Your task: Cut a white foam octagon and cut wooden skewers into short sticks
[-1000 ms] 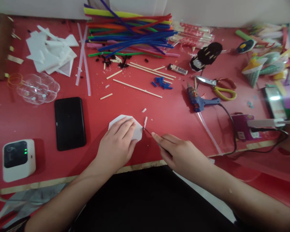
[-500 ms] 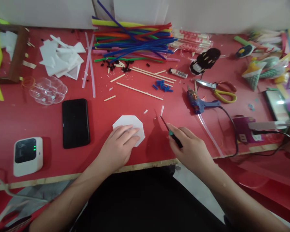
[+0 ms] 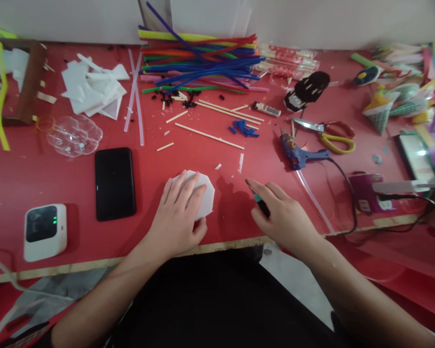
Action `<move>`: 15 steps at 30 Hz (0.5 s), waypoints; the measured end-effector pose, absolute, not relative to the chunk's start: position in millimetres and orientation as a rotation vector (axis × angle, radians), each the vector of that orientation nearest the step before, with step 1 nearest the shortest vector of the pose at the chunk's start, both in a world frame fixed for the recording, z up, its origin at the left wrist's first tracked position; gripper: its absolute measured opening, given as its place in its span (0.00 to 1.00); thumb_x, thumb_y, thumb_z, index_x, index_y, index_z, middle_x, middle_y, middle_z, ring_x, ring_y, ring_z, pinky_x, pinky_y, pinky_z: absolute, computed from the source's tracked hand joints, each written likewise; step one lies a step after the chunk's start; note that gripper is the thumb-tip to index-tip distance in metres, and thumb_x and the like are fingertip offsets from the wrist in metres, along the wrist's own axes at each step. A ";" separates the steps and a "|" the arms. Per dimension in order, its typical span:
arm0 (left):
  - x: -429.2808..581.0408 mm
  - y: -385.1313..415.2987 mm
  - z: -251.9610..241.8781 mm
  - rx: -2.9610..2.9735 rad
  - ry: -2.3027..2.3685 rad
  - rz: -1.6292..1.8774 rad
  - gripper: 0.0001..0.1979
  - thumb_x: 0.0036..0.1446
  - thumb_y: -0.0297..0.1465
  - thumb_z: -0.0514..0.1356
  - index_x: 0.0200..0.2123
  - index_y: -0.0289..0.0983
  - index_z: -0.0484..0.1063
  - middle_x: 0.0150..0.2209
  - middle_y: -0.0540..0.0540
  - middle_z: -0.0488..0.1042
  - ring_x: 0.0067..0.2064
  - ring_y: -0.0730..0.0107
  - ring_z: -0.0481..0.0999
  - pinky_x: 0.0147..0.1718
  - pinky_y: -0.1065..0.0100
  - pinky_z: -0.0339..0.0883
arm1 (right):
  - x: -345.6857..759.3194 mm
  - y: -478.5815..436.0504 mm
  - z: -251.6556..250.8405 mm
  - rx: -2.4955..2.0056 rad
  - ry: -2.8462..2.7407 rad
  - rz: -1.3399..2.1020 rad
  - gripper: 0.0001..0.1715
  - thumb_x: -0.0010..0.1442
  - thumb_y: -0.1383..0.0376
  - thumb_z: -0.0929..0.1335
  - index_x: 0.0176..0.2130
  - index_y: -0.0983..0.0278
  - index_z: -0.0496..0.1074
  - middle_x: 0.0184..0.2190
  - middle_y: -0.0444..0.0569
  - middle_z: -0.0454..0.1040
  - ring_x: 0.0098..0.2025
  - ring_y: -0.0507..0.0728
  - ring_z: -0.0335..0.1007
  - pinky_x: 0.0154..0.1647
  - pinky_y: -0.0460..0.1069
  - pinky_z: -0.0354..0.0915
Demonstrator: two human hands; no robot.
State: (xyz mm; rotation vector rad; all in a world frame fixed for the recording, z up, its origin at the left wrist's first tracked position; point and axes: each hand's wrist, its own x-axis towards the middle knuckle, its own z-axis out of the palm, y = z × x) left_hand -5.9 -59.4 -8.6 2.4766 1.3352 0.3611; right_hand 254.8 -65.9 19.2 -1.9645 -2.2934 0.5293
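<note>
A white octagonal piece of card [image 3: 206,200] lies near the table's front edge. My left hand [image 3: 179,212] rests over its left part, fingers spread, the thumb by its lower edge. To the right, the fingers of my right hand [image 3: 281,208] are closed around a craft knife [image 3: 263,207] with a black and teal handle. The index finger reaches along the knife, and its thin blade is mostly hidden. Small white offcuts [image 3: 241,163] lie beyond the card.
A black phone [image 3: 115,183] and a white device [image 3: 45,232] lie to the left. Behind are white scraps [image 3: 90,89], colourful pipe cleaners [image 3: 203,60] and thin wooden sticks [image 3: 210,136]. On the right are a blue glue gun [image 3: 300,155], scissors [image 3: 328,133] and a cable [image 3: 348,186].
My left hand has turned and spread over the card, its thumb moving down to the lower edge. My right index finger has stretched forward along the knife, whose blade shows less.
</note>
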 end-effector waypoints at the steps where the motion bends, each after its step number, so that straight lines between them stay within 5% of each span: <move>1: -5.7 -59.9 -7.9 2.468 1.333 0.374 0.32 0.57 0.29 0.59 0.65 0.30 0.62 0.71 0.32 0.59 0.73 0.38 0.51 0.69 0.37 0.48 | 254.5 -65.3 20.7 -1.957 -2.306 0.559 0.35 0.60 0.67 0.62 0.65 0.63 0.66 0.46 0.55 0.77 0.35 0.58 0.75 0.29 0.50 0.66; 7: -5.8 -56.7 -8.6 2.419 1.428 0.561 0.28 0.58 0.26 0.57 0.63 0.32 0.63 0.67 0.34 0.66 0.71 0.42 0.58 0.68 0.39 0.51 | 250.2 -57.9 29.3 -1.961 -2.441 0.705 0.46 0.56 0.70 0.63 0.72 0.55 0.56 0.54 0.52 0.78 0.34 0.56 0.75 0.27 0.48 0.60; 12: -11.8 -50.7 -7.3 2.371 1.519 0.680 0.25 0.60 0.25 0.56 0.61 0.32 0.64 0.64 0.35 0.69 0.69 0.42 0.61 0.67 0.40 0.55 | 246.8 -48.6 31.9 -2.088 -2.579 0.671 0.51 0.57 0.68 0.62 0.75 0.53 0.47 0.39 0.48 0.80 0.26 0.54 0.68 0.23 0.47 0.48; 15: -14.1 -50.0 -6.8 2.364 1.519 0.704 0.24 0.61 0.25 0.56 0.61 0.32 0.65 0.63 0.34 0.70 0.68 0.42 0.63 0.66 0.40 0.57 | 245.3 -44.9 33.1 -2.118 -2.607 0.645 0.48 0.59 0.67 0.61 0.75 0.52 0.48 0.38 0.48 0.79 0.26 0.54 0.67 0.23 0.47 0.46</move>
